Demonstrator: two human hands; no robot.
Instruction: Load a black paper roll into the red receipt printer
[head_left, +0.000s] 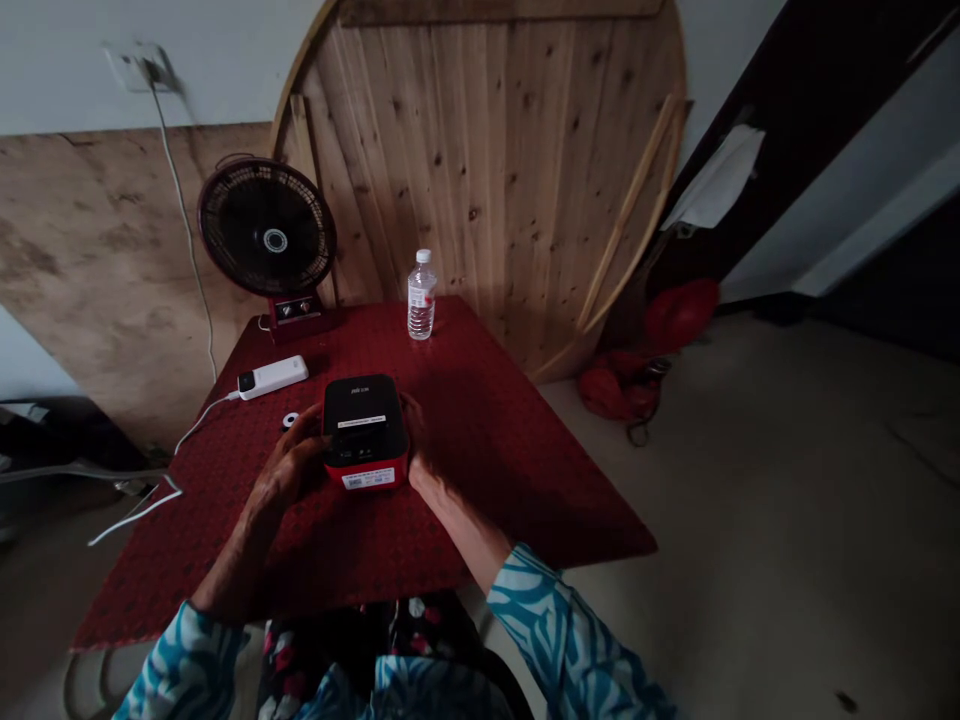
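At the table (517,480): a box (366,400) was held.
Left hand (294,462): clasped its left side.
Right hand (418,450): clasped its right.

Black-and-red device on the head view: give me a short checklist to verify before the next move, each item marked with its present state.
1. Left hand touching the left side of the black-and-red device: ok.
2. Right hand at its right side: ok, though the fingers are partly hidden.
3. Device's underside resting on the red tabletop: cannot tell, hidden from this angle.
4. Space beside the left hand free of small things: not ok, a small round item lies close to the fingers.
5. Bottle upright, capped and apart from both hands: ok.
6. White cable apart from the device: ok.
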